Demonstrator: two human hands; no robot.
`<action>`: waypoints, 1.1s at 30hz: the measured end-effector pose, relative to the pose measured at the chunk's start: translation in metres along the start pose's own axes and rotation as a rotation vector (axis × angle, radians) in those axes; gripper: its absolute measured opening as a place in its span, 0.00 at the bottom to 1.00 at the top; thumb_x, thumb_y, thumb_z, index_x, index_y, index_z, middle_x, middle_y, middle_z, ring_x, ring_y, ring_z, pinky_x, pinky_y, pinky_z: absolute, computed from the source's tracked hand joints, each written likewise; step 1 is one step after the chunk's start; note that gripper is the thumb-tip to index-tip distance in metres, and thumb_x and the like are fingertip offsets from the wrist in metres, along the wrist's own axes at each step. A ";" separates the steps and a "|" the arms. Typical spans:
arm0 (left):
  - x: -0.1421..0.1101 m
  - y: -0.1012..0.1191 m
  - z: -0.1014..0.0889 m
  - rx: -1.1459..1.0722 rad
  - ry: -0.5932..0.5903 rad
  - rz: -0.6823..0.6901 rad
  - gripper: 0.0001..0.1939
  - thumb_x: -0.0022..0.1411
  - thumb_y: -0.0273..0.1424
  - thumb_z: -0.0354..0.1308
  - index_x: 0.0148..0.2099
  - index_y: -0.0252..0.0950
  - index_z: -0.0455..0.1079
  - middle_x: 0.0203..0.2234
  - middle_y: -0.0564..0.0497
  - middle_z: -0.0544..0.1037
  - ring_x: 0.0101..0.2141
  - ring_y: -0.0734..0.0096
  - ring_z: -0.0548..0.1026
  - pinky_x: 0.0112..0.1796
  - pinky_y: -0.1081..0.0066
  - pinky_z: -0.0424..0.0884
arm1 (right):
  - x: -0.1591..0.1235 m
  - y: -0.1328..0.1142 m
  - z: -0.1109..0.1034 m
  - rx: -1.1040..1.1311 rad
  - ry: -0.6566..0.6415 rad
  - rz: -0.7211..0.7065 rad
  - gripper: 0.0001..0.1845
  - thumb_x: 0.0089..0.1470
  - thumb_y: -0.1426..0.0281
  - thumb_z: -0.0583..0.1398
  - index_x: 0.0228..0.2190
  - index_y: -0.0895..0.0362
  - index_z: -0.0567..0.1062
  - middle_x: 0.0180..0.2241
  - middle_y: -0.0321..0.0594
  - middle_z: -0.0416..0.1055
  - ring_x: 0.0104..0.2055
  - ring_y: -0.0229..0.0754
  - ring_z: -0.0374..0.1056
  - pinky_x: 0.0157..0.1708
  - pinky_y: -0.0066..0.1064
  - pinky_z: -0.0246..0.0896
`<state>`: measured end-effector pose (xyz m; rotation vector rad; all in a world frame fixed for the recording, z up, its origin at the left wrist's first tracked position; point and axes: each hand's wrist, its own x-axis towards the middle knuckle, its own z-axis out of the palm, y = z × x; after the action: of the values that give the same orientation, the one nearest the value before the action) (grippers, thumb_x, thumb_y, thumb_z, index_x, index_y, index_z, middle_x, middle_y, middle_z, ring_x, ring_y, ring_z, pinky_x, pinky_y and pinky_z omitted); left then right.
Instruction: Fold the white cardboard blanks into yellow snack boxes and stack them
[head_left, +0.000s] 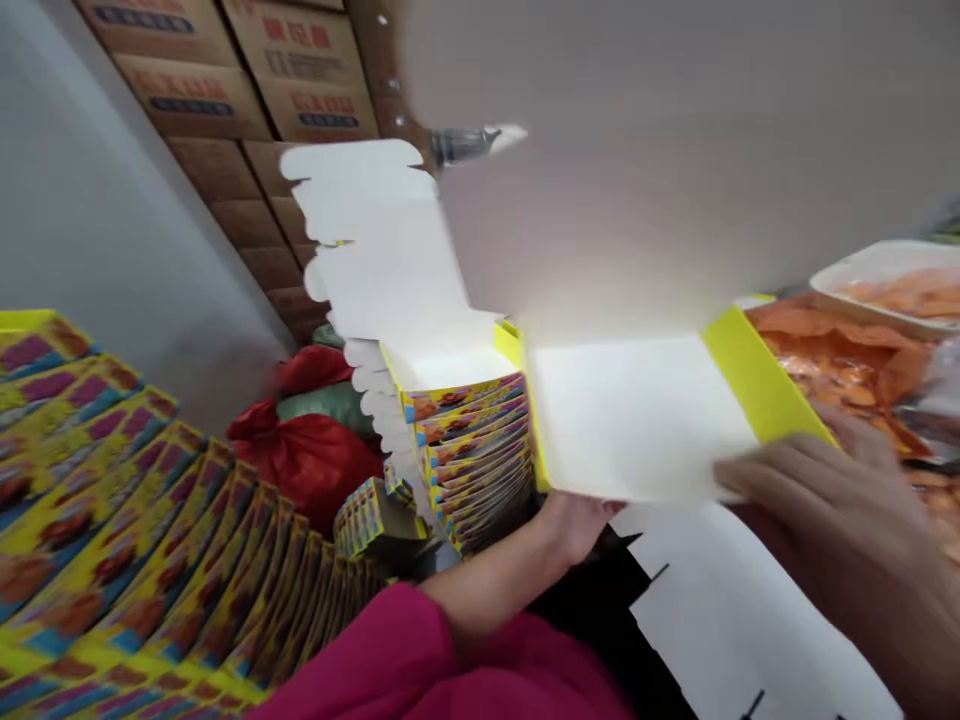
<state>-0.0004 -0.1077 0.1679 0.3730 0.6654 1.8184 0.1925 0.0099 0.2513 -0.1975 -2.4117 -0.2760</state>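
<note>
An unfolded white carton with yellow edges [637,420] fills the middle of the view, its die-cut white flaps [367,240] sticking up to the left. Inside its near end stands a tilted row of slim yellow printed packets [472,455]. My right hand [825,530] is blurred and lies across the carton's lower right corner, fingers on the white panel. My left hand [577,525] comes from a pink sleeve [450,660] and grips the carton's lower edge, its fingers hidden behind the card.
Several rows of yellow printed boxes [135,530] lie at the left. Red and green sacks [307,450] sit behind them, below stacked cardboard cartons [247,130]. Orange food in a white tray [892,285] lies at the right. Flat white card blanks [735,620] rest on a black surface.
</note>
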 end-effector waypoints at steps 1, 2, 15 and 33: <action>-0.004 0.001 -0.004 -0.004 0.034 -0.003 0.21 0.48 0.45 0.67 0.42 0.40 0.74 0.44 0.47 0.78 0.49 0.57 0.72 0.46 0.62 0.67 | 0.032 -0.003 0.002 0.010 -0.005 -0.058 0.10 0.59 0.57 0.55 0.32 0.43 0.76 0.30 0.39 0.75 0.37 0.48 0.70 0.51 0.49 0.53; -0.008 0.002 -0.008 -0.004 0.067 -0.021 0.20 0.50 0.44 0.66 0.43 0.39 0.73 0.45 0.47 0.78 0.48 0.59 0.72 0.45 0.64 0.66 | 0.063 -0.008 0.006 0.013 -0.007 -0.103 0.12 0.60 0.56 0.55 0.32 0.45 0.75 0.29 0.38 0.74 0.36 0.47 0.69 0.52 0.48 0.52; -0.022 0.015 -0.039 -0.031 0.128 -0.056 0.15 0.59 0.40 0.62 0.45 0.37 0.74 0.45 0.44 0.77 0.46 0.64 0.73 0.43 0.69 0.65 | 0.223 -0.049 0.104 0.048 -0.249 -0.322 0.15 0.64 0.58 0.53 0.35 0.56 0.73 0.34 0.41 0.74 0.41 0.44 0.65 0.50 0.38 0.50; 0.080 -0.020 -0.093 0.172 0.137 -0.247 0.15 0.62 0.40 0.59 0.49 0.41 0.71 0.49 0.48 0.75 0.47 0.68 0.74 0.45 0.69 0.68 | -0.152 -0.038 0.126 0.188 -0.694 0.781 0.42 0.54 0.50 0.60 0.64 0.52 0.56 0.65 0.52 0.53 0.67 0.58 0.48 0.60 0.55 0.51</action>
<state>-0.0641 -0.0521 0.0767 0.2674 0.9260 1.5658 0.2190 -0.0055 0.0524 -1.2767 -2.7532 0.4467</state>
